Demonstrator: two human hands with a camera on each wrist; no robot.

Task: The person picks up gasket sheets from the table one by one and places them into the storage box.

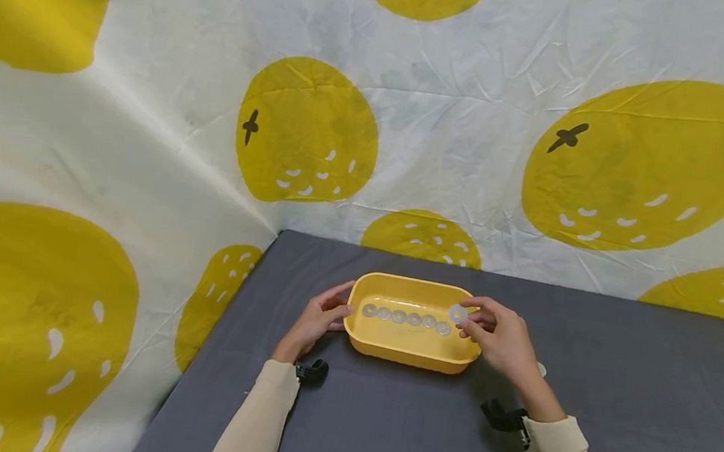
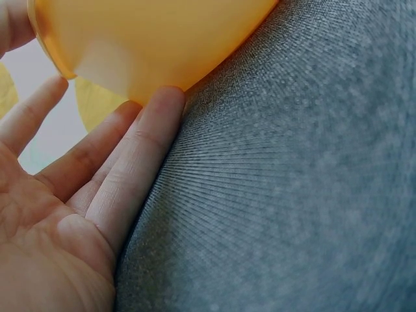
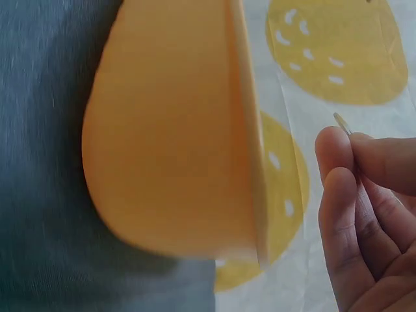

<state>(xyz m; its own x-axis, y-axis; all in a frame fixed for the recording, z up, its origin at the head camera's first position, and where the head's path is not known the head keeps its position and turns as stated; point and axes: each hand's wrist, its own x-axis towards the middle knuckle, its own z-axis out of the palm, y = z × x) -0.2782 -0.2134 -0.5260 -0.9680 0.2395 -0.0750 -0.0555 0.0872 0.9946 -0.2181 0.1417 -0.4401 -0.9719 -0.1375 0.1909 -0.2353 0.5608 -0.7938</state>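
Observation:
A yellow plastic tray (image 1: 410,356) with raised walls sits on the dark grey table. Inside it, several flat metal washers (image 1: 399,316) lie in a row from left to middle right. My left hand (image 1: 317,318) holds the tray's left end, thumb at the rim and fingers along the outer wall (image 2: 156,52). Above the tray's right end, my right hand (image 1: 500,337) pinches one more washer (image 1: 457,314) between thumb and fingertips. The right wrist view shows that washer (image 3: 341,122) edge-on, apart from the tray wall (image 3: 169,143).
A small pale round thing (image 1: 542,369) lies on the table (image 1: 638,411), partly hidden by the right wrist. A white cloth (image 1: 446,146) printed with yellow fruit hangs behind and to the left. Black bands with cameras (image 1: 504,417) circle both wrists.

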